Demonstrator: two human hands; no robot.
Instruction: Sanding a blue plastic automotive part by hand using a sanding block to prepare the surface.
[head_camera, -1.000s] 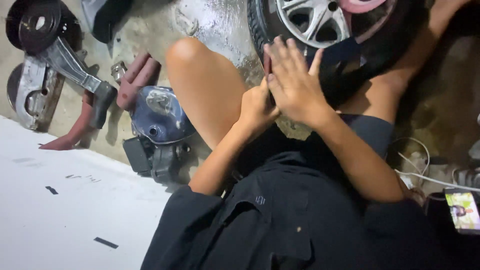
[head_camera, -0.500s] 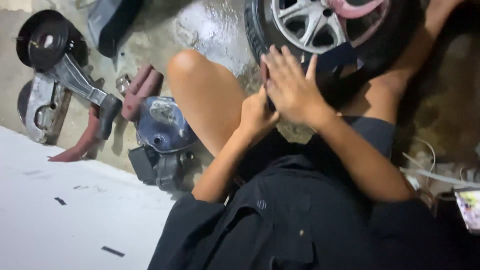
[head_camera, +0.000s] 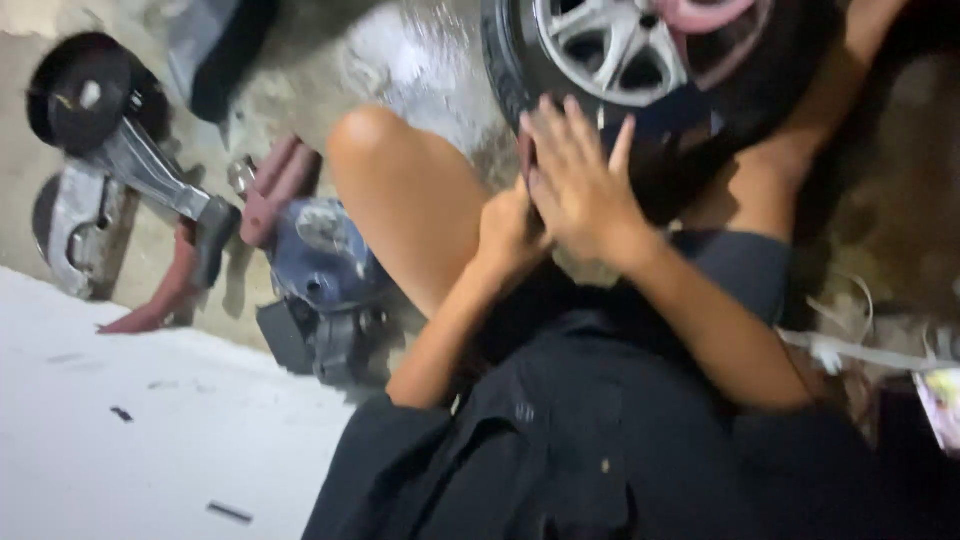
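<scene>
Right hand (head_camera: 578, 185) splayed flat, touching black rubber tyre with silver spoked rim (head_camera: 640, 60) at upper right; left hand (head_camera: 508, 232) fisted just below-left, contents hidden.

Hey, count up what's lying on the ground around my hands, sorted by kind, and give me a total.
Wheel with tyre: 1, under the right hand, left hand beside it
Black round parts: 1
Grey metal arms: 1
Blue engine parts: 1
Reddish pieces: 2, the other
Total: 6
</scene>
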